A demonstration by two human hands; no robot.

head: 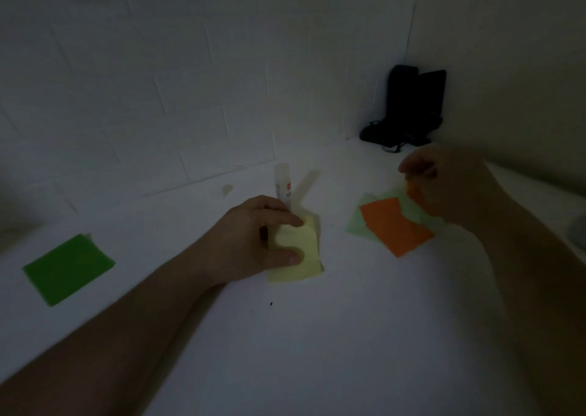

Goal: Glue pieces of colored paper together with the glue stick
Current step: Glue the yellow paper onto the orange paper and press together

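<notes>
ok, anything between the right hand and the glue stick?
Nothing visible. The glue stick stands upright behind the left hand, which holds the yellow paper. Bare table lies between it and the right hand, which pinches an orange piece.

Both forearms bare — no sleeves, left grip [253, 238], right grip [444, 184].

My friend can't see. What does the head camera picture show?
A person's left hand pinches a yellow paper on a white table, with a glue stick standing behind it. The right hand lifts an orange paper scrap above orange and pale green sheets.
</notes>
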